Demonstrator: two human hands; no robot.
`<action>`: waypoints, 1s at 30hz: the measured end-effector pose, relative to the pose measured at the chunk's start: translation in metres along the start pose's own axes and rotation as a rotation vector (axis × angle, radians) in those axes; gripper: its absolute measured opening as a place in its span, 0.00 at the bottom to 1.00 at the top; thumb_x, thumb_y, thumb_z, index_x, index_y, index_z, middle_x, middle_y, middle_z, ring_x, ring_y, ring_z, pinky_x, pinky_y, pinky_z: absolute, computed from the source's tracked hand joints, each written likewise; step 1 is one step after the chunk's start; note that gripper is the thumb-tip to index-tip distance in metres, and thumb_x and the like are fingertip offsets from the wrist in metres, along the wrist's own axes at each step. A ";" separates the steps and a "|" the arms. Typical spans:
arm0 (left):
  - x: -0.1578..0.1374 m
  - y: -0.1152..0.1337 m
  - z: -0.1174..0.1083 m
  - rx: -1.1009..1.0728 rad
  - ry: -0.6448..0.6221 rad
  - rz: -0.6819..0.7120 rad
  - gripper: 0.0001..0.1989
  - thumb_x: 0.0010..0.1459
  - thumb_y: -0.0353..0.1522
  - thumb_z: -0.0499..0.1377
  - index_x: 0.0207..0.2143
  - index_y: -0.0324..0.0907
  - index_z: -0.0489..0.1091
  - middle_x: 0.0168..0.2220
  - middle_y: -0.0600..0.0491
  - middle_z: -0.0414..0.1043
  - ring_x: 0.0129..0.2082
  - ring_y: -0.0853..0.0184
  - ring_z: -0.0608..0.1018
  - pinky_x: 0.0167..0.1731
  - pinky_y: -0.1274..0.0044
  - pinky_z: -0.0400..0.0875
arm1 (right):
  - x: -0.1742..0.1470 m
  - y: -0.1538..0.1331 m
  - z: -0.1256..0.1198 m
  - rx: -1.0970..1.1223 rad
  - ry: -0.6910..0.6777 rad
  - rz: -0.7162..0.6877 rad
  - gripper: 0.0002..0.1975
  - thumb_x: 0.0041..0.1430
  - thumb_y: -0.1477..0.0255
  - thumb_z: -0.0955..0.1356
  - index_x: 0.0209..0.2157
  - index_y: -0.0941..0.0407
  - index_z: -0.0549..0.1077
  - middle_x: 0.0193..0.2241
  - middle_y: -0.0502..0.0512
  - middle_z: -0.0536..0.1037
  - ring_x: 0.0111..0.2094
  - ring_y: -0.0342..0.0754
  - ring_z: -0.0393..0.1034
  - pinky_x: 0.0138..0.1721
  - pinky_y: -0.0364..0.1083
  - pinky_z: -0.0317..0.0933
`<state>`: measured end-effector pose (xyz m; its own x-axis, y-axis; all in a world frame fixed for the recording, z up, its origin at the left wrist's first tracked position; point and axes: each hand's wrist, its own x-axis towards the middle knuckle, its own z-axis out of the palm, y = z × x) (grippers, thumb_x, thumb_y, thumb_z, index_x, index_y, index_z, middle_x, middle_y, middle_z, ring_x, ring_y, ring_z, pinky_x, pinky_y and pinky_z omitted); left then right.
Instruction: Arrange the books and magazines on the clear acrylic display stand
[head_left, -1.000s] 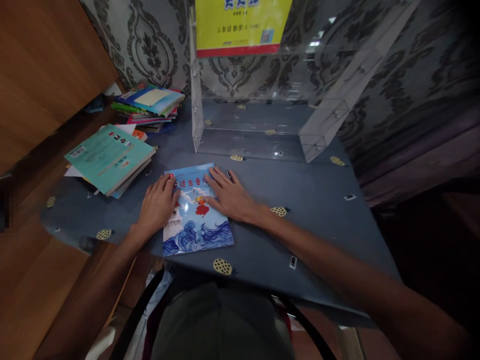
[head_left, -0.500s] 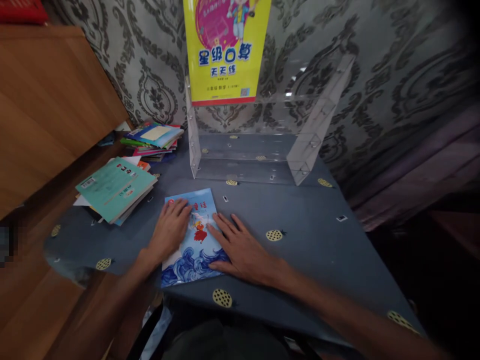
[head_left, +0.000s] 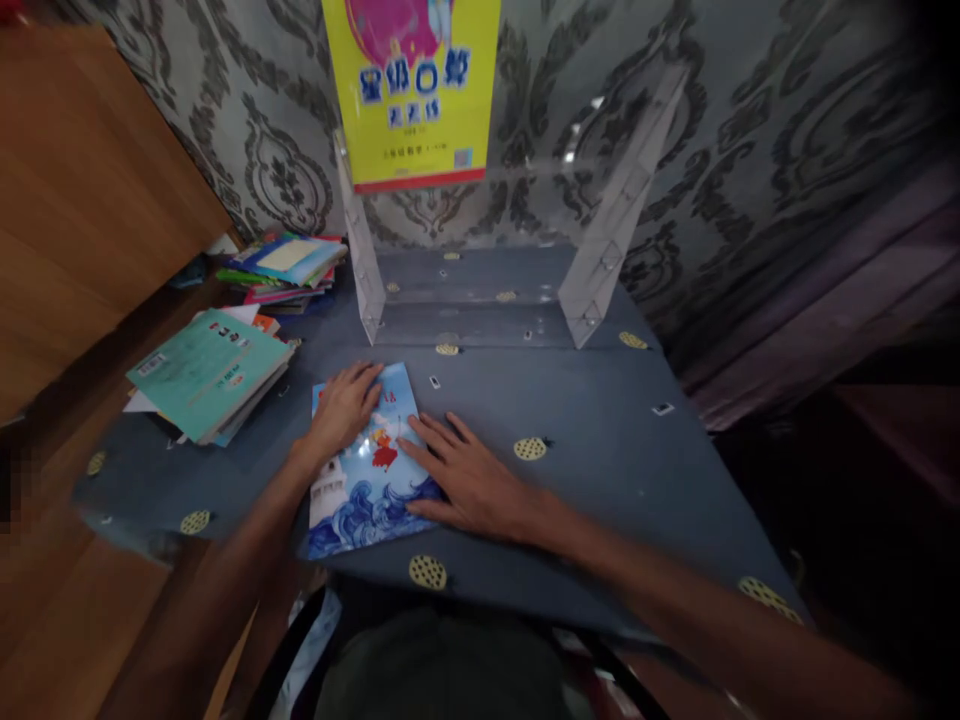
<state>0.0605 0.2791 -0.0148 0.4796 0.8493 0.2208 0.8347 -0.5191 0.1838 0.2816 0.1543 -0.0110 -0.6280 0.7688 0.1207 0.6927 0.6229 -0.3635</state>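
Patterned tablecloth (head_left: 600, 420), blue book (head_left: 373, 490) partly under left hand (head_left: 345, 407) and right hand (head_left: 472, 480), each grip wide

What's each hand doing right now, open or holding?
Left hand: open, palm down on the upper left of the blue book, not gripping.
Right hand: open, fingers spread over the book's right edge, not gripping.

Grey patterned wall (head_left: 750, 130), wooden panel (head_left: 90, 200), blue-covered table (head_left: 607, 430), mauve curtain (head_left: 825, 310).
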 end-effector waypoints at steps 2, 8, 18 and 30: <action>-0.003 -0.003 -0.002 -0.012 0.002 -0.009 0.22 0.69 0.38 0.47 0.60 0.42 0.67 0.60 0.45 0.70 0.60 0.57 0.71 0.61 0.61 0.62 | 0.000 0.007 -0.001 0.022 -0.034 -0.030 0.42 0.63 0.47 0.66 0.68 0.58 0.56 0.70 0.69 0.51 0.71 0.62 0.45 0.69 0.65 0.40; -0.003 -0.003 -0.005 -0.044 -0.017 -0.001 0.24 0.69 0.39 0.45 0.59 0.39 0.67 0.59 0.42 0.70 0.60 0.56 0.70 0.62 0.60 0.60 | -0.003 0.026 -0.004 0.126 -0.116 -0.094 0.51 0.55 0.43 0.69 0.71 0.54 0.50 0.72 0.64 0.45 0.72 0.59 0.39 0.70 0.63 0.34; -0.033 0.017 -0.016 0.028 -0.018 0.039 0.22 0.70 0.38 0.45 0.59 0.38 0.67 0.62 0.40 0.66 0.63 0.54 0.67 0.63 0.58 0.58 | -0.006 0.033 -0.010 0.225 -0.164 -0.153 0.46 0.54 0.50 0.74 0.68 0.49 0.57 0.73 0.59 0.43 0.72 0.58 0.36 0.70 0.63 0.31; -0.144 0.078 -0.025 0.057 -0.148 0.272 0.23 0.69 0.39 0.50 0.65 0.52 0.59 0.69 0.48 0.57 0.70 0.56 0.55 0.67 0.54 0.49 | -0.007 0.040 -0.021 0.482 -0.148 -0.113 0.13 0.67 0.70 0.65 0.50 0.53 0.76 0.68 0.54 0.59 0.69 0.50 0.52 0.69 0.60 0.40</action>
<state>0.0497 0.1134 -0.0084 0.7182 0.6869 0.1115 0.6822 -0.7266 0.0821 0.3213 0.1769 -0.0067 -0.7572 0.6500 0.0644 0.3972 0.5364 -0.7447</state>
